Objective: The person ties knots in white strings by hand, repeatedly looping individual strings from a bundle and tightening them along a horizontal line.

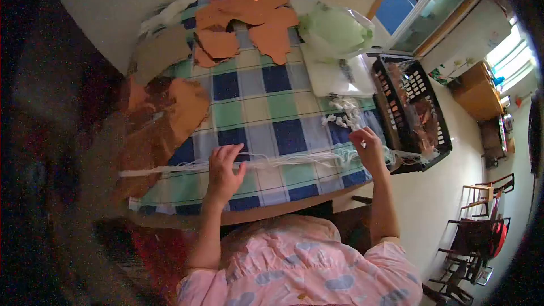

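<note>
A long bundle of thin white strands (294,160) stretches across a checked cloth (241,82), from the left side to beyond the right edge. My left hand (225,171) is over the bundle with its fingers apart and nothing visibly gripped. Farther right, my right hand (368,148) has its thumb and fingers pinched together beside the strands. Something small and whitish shows at those fingertips, too small to name. Just above that hand lies a crumpled heap of white pieces (344,112).
Orange-brown sheets (272,37) lie at the back, with more brown sheet material (184,105) at left. A pale green plastic bag (335,31) sits near a white flat item (326,76). A black plastic crate (416,107) stands at right; chairs (481,198) are farther off.
</note>
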`<action>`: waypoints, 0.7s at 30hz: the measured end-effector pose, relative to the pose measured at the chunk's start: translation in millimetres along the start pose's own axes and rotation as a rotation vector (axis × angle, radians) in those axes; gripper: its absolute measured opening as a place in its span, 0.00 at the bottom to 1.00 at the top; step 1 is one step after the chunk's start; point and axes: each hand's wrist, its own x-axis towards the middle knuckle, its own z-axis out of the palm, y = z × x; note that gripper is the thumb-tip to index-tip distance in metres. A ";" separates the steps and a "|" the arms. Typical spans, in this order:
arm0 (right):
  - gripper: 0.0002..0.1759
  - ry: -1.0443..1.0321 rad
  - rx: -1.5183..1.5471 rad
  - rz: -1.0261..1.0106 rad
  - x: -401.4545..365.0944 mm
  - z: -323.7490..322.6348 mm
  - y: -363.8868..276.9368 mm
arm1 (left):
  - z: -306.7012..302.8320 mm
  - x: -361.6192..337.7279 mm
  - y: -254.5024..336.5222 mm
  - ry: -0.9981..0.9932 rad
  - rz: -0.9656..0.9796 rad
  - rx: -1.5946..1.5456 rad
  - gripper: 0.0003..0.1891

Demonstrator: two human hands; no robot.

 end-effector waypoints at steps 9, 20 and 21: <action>0.10 -0.141 0.184 -0.262 -9.9 78.0 -76.0 | -50.7 -17.8 -58.3 -0.030 -0.284 -0.193 0.08; 0.09 -0.143 0.391 -0.184 -12.2 128.8 -73.5 | -110.7 -33.0 -146.9 0.385 -0.324 0.352 0.12; 0.08 -0.132 0.400 -0.180 -11.2 126.7 -77.4 | -109.5 -25.6 -136.0 0.433 -0.329 0.348 0.11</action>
